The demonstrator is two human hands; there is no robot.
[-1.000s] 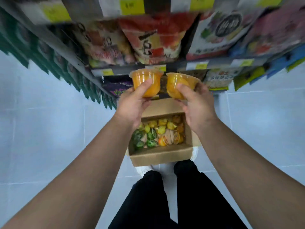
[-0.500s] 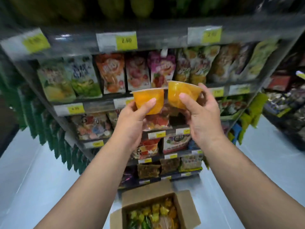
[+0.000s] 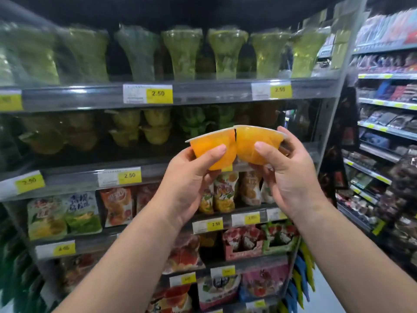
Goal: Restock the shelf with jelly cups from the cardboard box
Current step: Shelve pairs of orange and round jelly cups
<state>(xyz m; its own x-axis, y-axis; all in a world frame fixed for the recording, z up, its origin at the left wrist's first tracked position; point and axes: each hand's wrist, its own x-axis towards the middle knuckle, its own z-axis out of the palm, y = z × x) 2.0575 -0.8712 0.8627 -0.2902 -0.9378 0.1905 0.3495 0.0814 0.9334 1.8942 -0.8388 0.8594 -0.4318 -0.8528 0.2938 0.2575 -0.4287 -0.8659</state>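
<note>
Aloft, one orange jelly cup (image 3: 212, 150) per hand.

Two orange jelly cups are held up side by side in front of the shelf (image 3: 140, 164), level with its second tier of stacked green and yellow cups. The left jelly cup (image 3: 212, 150) tilts with its sealed rim toward the left, and the right jelly cup (image 3: 257, 143) tilts the opposite way. Their walls touch in the middle, and both are translucent, filled with orange jelly.
</note>
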